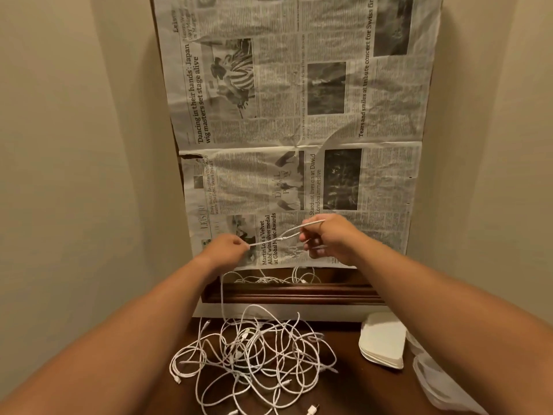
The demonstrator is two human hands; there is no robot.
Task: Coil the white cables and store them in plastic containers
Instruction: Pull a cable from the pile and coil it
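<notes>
Two grips pinching one white cable (284, 235), left hand (229, 247), right hand (332, 238), tangle (254, 351) below

I read hdlns on newspaper (269, 130): "Japan wig masters set stage alive", "Tears and smiles at tribute concert".

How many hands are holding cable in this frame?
2. The left hand pinches a stretched white cable; the right hand grips the same stretch further right. Both are raised before the newspaper, above the tangled pile.
</notes>
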